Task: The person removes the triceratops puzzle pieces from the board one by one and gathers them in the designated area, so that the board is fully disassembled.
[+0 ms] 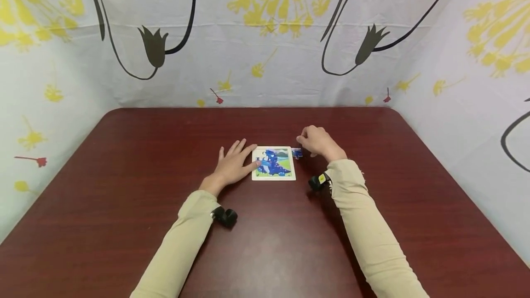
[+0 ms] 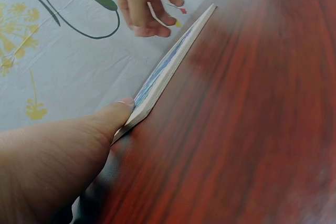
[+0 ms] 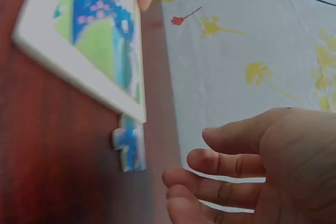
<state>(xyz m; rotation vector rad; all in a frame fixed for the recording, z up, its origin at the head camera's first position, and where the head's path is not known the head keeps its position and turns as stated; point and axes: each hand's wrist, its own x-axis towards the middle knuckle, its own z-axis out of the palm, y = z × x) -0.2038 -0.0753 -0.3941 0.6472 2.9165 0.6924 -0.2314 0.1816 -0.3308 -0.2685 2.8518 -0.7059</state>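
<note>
A white-framed jigsaw puzzle [image 1: 274,178] with a blue dinosaur picture lies flat on the table. The left hand [image 1: 233,164] is spread at its left side, thumb resting on the picture and fingers along the upper left corner. Against the frame's upper right side lies a loose blue puzzle piece [image 1: 296,152], also seen in the right wrist view beside the frame corner [image 3: 132,145]. Just right of that piece hovers the right hand [image 1: 319,141], fingers loosely bent and apart, holding nothing. In the left wrist view the left thumb [image 2: 113,116] touches the frame's edge.
The dark red table [image 1: 265,233] extends around the puzzle on all sides. A white cloth [image 1: 232,59] with yellow and dark flower prints hangs behind and beside it. Each sleeved wrist carries a small black camera, at the left [image 1: 225,217] and right [image 1: 316,183].
</note>
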